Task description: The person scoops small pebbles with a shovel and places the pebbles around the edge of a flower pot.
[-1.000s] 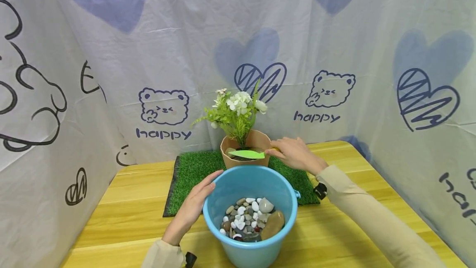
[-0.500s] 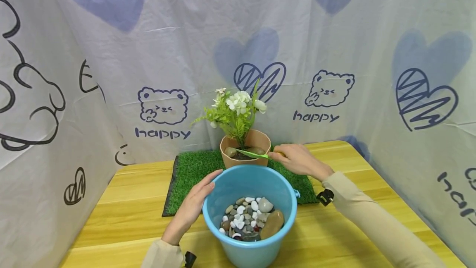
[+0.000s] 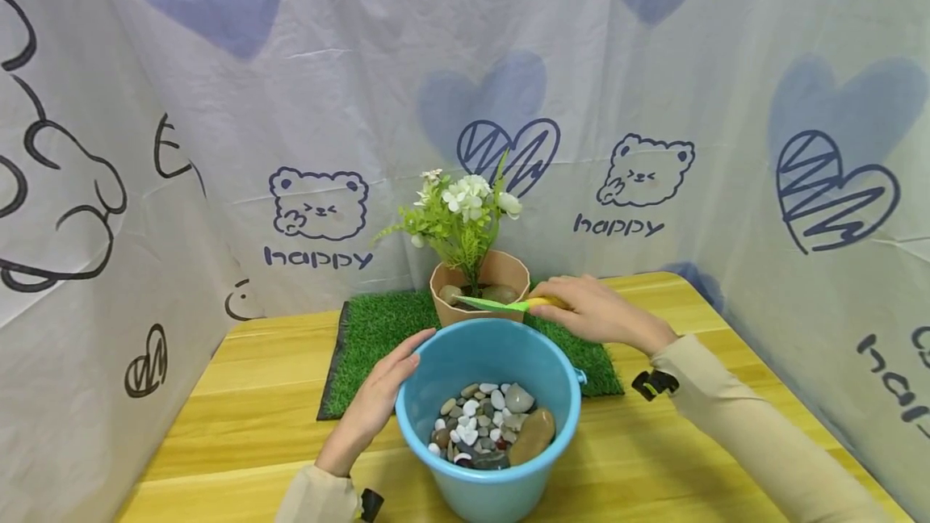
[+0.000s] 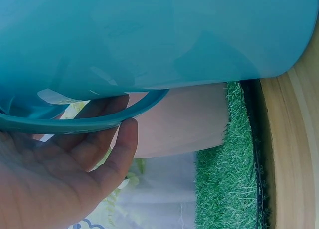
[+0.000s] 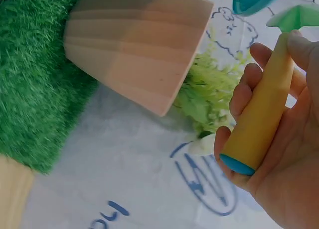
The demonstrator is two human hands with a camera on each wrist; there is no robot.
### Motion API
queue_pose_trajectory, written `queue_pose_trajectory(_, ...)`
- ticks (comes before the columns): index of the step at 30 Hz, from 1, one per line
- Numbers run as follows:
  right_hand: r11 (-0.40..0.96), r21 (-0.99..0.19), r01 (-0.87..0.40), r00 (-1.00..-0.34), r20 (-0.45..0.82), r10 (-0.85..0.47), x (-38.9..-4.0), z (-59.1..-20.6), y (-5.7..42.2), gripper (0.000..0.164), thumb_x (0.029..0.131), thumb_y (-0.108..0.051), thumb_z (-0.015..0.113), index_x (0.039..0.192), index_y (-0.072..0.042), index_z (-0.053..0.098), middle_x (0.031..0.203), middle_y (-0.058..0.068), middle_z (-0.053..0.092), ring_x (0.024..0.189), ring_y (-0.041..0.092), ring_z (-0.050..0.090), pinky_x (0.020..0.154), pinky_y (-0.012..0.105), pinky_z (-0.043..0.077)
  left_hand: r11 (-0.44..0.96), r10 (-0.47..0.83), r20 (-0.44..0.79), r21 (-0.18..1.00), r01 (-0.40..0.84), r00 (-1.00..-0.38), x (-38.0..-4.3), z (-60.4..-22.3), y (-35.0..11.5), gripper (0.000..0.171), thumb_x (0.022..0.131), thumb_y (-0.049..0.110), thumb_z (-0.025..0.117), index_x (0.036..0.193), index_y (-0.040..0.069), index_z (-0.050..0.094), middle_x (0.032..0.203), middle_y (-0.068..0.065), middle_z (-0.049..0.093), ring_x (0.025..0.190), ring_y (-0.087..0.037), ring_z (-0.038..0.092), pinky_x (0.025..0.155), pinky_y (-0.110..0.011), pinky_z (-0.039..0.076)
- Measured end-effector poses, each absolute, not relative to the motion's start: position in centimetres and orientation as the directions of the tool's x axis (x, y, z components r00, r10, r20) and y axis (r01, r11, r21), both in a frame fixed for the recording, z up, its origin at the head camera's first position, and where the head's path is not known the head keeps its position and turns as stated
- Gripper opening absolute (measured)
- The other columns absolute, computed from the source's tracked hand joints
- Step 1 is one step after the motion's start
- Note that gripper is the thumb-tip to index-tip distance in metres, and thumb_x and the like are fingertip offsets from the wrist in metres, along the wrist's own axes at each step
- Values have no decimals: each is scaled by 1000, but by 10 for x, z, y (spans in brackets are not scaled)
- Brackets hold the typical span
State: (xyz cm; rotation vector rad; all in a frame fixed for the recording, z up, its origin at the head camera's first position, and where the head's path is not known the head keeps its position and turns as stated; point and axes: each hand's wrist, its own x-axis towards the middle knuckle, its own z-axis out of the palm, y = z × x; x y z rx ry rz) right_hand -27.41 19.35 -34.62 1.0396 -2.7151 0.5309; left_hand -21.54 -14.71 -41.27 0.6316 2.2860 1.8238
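My right hand point(image 3: 592, 309) grips a toy garden trowel by its yellow handle point(image 5: 264, 104). The trowel's green blade point(image 3: 490, 304) lies tilted over the front of the peach flowerpot point(image 3: 516, 269). Smooth stones and dark soil show inside the pot around the white-flowered plant point(image 3: 465, 216). Nearer stands a blue bucket point(image 3: 559, 470), with pebbles point(image 3: 468, 426) and a large brown stone point(image 3: 533, 437) at its bottom. At its left side, my left hand point(image 3: 378, 394) holds the bucket; in the left wrist view, fingers point(image 4: 117, 162) curl about a curved blue strip of it.
Under the pot lies a green artificial turf mat point(image 3: 378, 345) on a yellow wooden table point(image 3: 240, 410). Close behind hangs a white curtain point(image 3: 378, 103) with hearts and bears. The bucket covers the mat's front middle.
The trowel blade has turned from nearly flat to tilted, so more of the pot's stones show. My right hand and forearm have shifted slightly right. The left hand stays on the bucket.
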Motion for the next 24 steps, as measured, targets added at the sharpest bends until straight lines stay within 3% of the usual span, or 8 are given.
queue_pose_trajectory(3, 683, -179, -708, -700, 303, -646, -269, -340, 192, 28, 101, -47, 49, 119, -35, 68, 102, -17, 66, 89, 3, 58, 75, 29, 41, 175, 408, 143, 957, 231, -902, -215, -412, -147, 48, 107, 36, 33, 152, 20, 36, 148, -17, 47, 123, -41, 56, 95, -50, 53)
queue_pose_trajectory(7, 650, -109, -752, -648, 298, -701, -264, -334, 189, 31, 100, -50, 48, 115, -34, 70, 97, -18, 67, 78, -1, 56, 69, 24, 42, 179, 402, 136, 958, 224, -905, -215, -411, -147, 47, 107, 36, 33, 152, 21, 36, 148, -15, 46, 124, -41, 55, 96, -51, 52)
queue_pose_trajectory(14, 625, -49, -779, -613, 268, -743, -254, -331, 187, 31, 97, -51, 54, 113, -31, 72, 97, -18, 68, 77, -1, 54, 70, 22, 38, 175, 403, 132, 960, 218, -906, -215, -411, -146, 51, 107, 37, 33, 153, 16, 34, 147, -15, 48, 124, -42, 55, 97, -52, 51)
queue_pose_trajectory(20, 569, -16, -822, -552, 268, -790, -244, -324, 186, 26, 92, -43, 66, 109, -26, 76, 94, -14, 72, 70, -5, 58, 60, 15, 44, 179, 402, 139, 957, 226, -905, -215, -412, -146, 49, 107, 36, 33, 153, 18, 35, 147, -16, 48, 123, -41, 56, 95, -49, 53)
queue_pose_trajectory(24, 562, -22, -827, -551, 233, -801, -238, -319, 185, 25, 89, -42, 69, 107, -26, 77, 93, -14, 74, 69, -6, 59, 57, 13, 45, 183, 398, 136, 957, 223, -908, -215, -412, -147, 50, 107, 38, 34, 152, 18, 35, 147, -16, 48, 122, -39, 57, 94, -46, 54)
